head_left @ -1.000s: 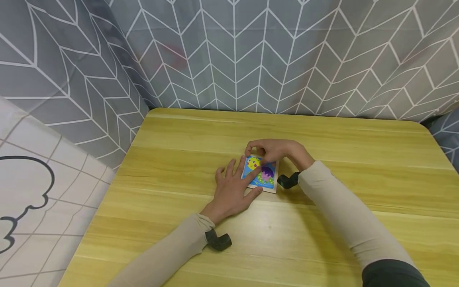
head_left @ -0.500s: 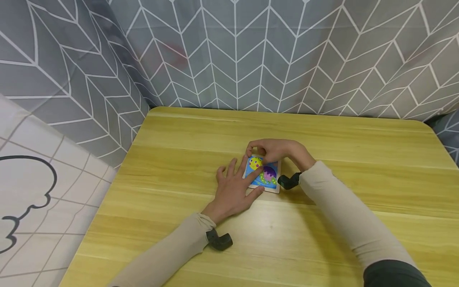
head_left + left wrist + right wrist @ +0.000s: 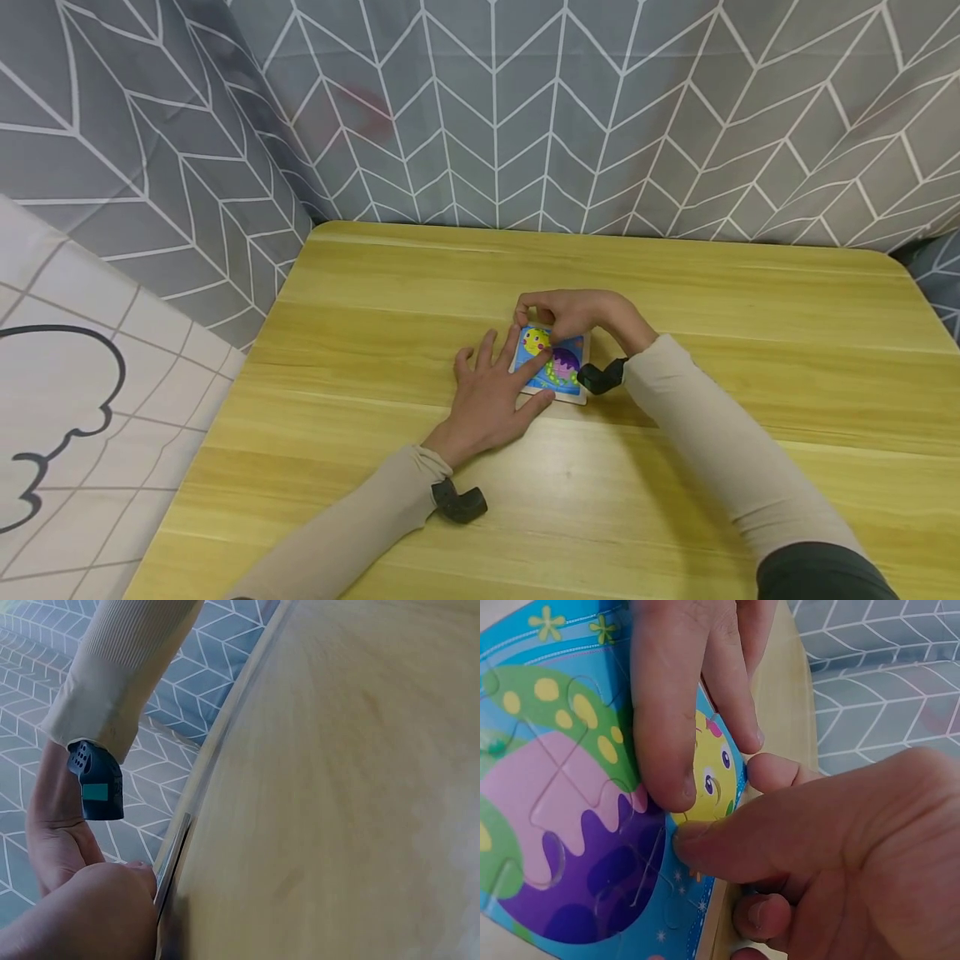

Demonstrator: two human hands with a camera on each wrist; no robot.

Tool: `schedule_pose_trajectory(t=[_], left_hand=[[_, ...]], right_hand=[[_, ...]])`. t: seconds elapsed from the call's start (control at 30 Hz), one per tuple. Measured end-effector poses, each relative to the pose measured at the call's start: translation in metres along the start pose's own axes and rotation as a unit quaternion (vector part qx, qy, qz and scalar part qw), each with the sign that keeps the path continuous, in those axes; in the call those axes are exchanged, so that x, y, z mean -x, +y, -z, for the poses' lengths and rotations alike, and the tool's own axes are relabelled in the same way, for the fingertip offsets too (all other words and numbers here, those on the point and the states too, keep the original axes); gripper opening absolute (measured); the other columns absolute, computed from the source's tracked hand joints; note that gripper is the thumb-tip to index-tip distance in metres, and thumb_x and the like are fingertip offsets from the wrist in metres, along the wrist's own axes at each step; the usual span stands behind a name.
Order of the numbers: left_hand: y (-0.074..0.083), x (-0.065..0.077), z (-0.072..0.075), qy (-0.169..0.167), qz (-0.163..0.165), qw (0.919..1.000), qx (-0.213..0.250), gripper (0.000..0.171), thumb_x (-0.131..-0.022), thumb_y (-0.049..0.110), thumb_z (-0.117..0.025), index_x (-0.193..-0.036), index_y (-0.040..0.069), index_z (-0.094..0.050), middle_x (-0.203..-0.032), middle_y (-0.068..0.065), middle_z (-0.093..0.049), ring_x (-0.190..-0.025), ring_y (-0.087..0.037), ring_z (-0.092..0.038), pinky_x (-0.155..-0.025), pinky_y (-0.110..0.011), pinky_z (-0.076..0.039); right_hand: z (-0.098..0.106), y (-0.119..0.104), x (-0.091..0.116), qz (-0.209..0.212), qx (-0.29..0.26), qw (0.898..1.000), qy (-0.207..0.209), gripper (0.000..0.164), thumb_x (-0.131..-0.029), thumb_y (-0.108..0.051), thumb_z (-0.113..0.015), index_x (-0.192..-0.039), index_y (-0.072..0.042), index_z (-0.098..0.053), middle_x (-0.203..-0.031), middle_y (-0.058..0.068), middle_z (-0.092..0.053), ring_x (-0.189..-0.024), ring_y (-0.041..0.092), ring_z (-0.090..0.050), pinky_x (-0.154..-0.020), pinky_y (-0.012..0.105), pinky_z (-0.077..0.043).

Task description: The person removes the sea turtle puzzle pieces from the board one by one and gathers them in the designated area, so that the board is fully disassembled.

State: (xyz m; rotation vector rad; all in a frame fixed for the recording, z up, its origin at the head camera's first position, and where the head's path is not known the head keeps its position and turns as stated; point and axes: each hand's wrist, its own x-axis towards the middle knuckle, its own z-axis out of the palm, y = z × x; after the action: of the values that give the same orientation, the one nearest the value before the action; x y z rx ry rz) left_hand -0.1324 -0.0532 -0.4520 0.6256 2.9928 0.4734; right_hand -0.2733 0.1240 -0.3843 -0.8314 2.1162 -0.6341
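While the jigsaw puzzle (image 3: 566, 365) is lying flat on the tabletop (image 3: 360, 317), apart from the far edge and nearer the left edge than the right, two hands are touching it. The left hand (image 3: 486, 408) is spreading its fingers and grasping nothing; its index finger is resting across the picture, and its thumb is touching the puzzle's near side. The right hand (image 3: 579, 313) is curling at the puzzle's far side and gripping it there, the thumb pressing on the picture beside the yellow head (image 3: 718, 772), the index finger bending to the far-left corner. Whether a loose piece is lying under that thumb, I cannot tell. Beyond the tabletop's far edge, a grey patterned curtain (image 3: 495, 108) is hanging. Black cameras are jutting from both light sleeves.
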Motion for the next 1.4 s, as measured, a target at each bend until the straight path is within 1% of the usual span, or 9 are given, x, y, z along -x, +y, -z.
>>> schedule_pose_trajectory(t=[0.23,0.37,0.6,0.73,0.9,1.17,1.4], left_hand=[[0.0,0.0,-0.001,-0.005,-0.002,1.0,-0.002,0.06,-0.102,0.067,-0.034,-0.157,0.044,-0.034,-0.173,-0.004,-0.007,-0.157,-0.042,-0.011,-0.112,-0.066,-0.014],[-0.001,0.0,-0.001,-0.003,-0.005,1.0,-0.005,0.059,-0.102,0.066,-0.034,-0.157,0.044,-0.034,-0.173,-0.004,-0.008,-0.157,-0.042,-0.012,-0.112,-0.066,-0.015],[-0.001,0.0,-0.003,-0.001,-0.005,1.0,-0.003,0.059,-0.102,0.066,-0.034,-0.157,0.044,-0.035,-0.173,-0.004,-0.009,-0.157,-0.042,-0.012,-0.112,-0.066,-0.015],[-0.001,0.0,-0.003,-0.001,-0.002,1.0,0.007,0.059,-0.103,0.066,-0.033,-0.157,0.044,-0.034,-0.173,-0.003,-0.009,-0.157,-0.041,-0.011,-0.112,-0.066,-0.013],[-0.001,0.0,-0.003,0.003,-0.001,1.0,0.008,0.058,-0.103,0.065,-0.031,-0.157,0.043,-0.034,-0.173,-0.004,-0.011,-0.157,-0.041,-0.011,-0.112,-0.066,-0.013],[-0.002,-0.001,-0.004,0.0,-0.001,1.0,0.008,0.059,-0.103,0.065,-0.031,-0.158,0.044,-0.032,-0.173,-0.003,-0.01,-0.157,-0.041,-0.011,-0.112,-0.065,-0.013],[-0.002,-0.001,-0.005,0.005,-0.002,1.0,0.008,0.059,-0.103,0.065,-0.032,-0.158,0.043,-0.033,-0.173,-0.003,-0.011,-0.157,-0.041,-0.012,-0.111,-0.065,-0.014]], right_hand=[[-0.001,0.003,0.0,0.013,-0.003,1.0,-0.001,0.045,-0.079,0.01,-0.065,-0.116,-0.012,-0.051,-0.083,0.005,-0.048,-0.075,0.018,-0.046,-0.069,0.031,-0.041],[-0.002,0.003,0.0,0.021,-0.009,1.0,-0.001,0.043,-0.08,0.011,-0.065,-0.114,-0.011,-0.05,-0.086,0.006,-0.049,-0.075,0.018,-0.046,-0.069,0.031,-0.041],[-0.003,0.005,0.001,0.035,-0.014,0.999,0.001,0.043,-0.079,0.014,-0.063,-0.111,-0.009,-0.047,-0.08,0.003,-0.04,-0.073,0.018,-0.039,-0.069,0.033,-0.035],[-0.004,0.009,0.001,0.053,-0.017,0.998,0.009,0.043,-0.077,0.015,-0.061,-0.11,-0.008,-0.046,-0.078,0.003,-0.037,-0.072,0.019,-0.036,-0.07,0.033,-0.033],[-0.005,0.014,0.003,0.072,-0.021,0.997,0.022,0.037,-0.08,0.014,-0.059,-0.107,-0.008,-0.044,-0.079,0.005,-0.036,-0.073,0.019,-0.036,-0.072,0.033,-0.033],[-0.01,0.022,0.005,0.101,-0.051,0.993,0.044,0.035,-0.082,0.014,-0.055,-0.11,-0.005,-0.047,-0.087,0.011,-0.041,-0.081,0.022,-0.039,-0.075,0.033,-0.035],[-0.02,0.03,0.007,0.124,-0.09,0.985,0.084,0.036,-0.084,0.012,-0.053,-0.117,-0.003,-0.052,-0.105,0.012,-0.051,-0.097,0.025,-0.046,-0.085,0.03,-0.042]])
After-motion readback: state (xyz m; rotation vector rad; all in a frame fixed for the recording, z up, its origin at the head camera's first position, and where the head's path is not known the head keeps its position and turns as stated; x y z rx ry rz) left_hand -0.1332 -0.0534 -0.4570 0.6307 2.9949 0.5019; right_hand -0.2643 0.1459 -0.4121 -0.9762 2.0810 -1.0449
